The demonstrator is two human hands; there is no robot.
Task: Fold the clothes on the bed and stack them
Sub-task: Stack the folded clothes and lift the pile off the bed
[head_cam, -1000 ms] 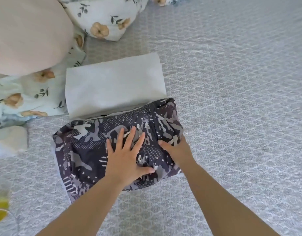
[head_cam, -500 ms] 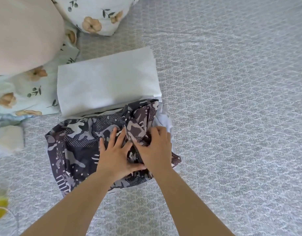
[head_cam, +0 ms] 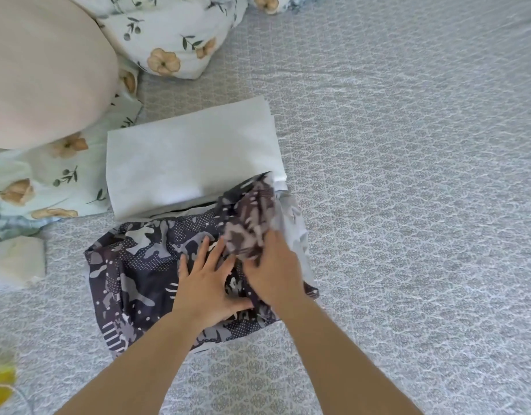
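Note:
A dark camouflage-print garment (head_cam: 138,274) lies on the grey patterned bed cover (head_cam: 408,205), just in front of a folded white garment (head_cam: 192,160). My left hand (head_cam: 207,286) presses flat on the middle of the camouflage garment, fingers spread. My right hand (head_cam: 273,274) grips the garment's right end and holds it lifted and folded over toward the left, so the pale inner side shows beside it. The white garment's near right corner is partly covered by the lifted fabric.
A beige cushion (head_cam: 42,70) and floral pillows (head_cam: 174,34) fill the upper left. A floral cloth (head_cam: 42,187) and a pale folded item (head_cam: 15,262) lie at the left edge. Something yellow (head_cam: 0,381) shows at the lower left corner.
My right hand took hold of the garment's right end and brought it up and over toward the left. My left hand stayed pressed on the middle.

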